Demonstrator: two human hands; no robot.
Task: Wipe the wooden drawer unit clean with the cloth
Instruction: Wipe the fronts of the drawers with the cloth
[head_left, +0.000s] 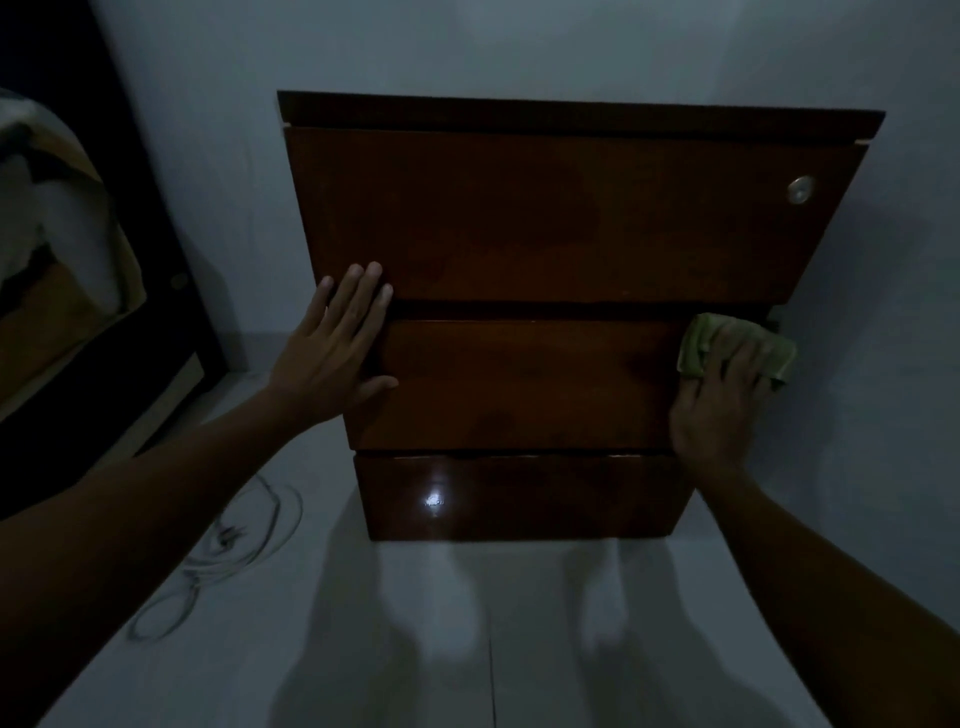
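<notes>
Okay, dim room, wiping step under way on the drawer fronts. The wooden drawer unit (561, 218) stands on a pale tiled floor (519, 649) against a plain wall (467, 47), three drawer fronts visible, a small round lock (800, 190) at the top drawer's right. The right hand (719, 405) presses the green cloth (698, 345) flat against the right end of the middle drawer front, fingers spread over the cloth and curled round it, so it is gripping the cloth; part of the cloth pokes out past the unit's right edge. The left hand (332, 353) lies open and flat, palm on the unit's left edge, fingertips on the lower left corner of the top drawer, thumb on the middle drawer, holding nothing, likely bracing the unit. The bottom drawer shows a bright glare spot; whether any front is already clean cannot be told in this light. Next move, as a guess: drag the cloth leftward across the middle front with steady pressure, keep the left hand bracing, lift it when the cloth gets close, then do the bottom front. A loose cable (223, 545) lies on the floor to the left, well clear of the hands.
</notes>
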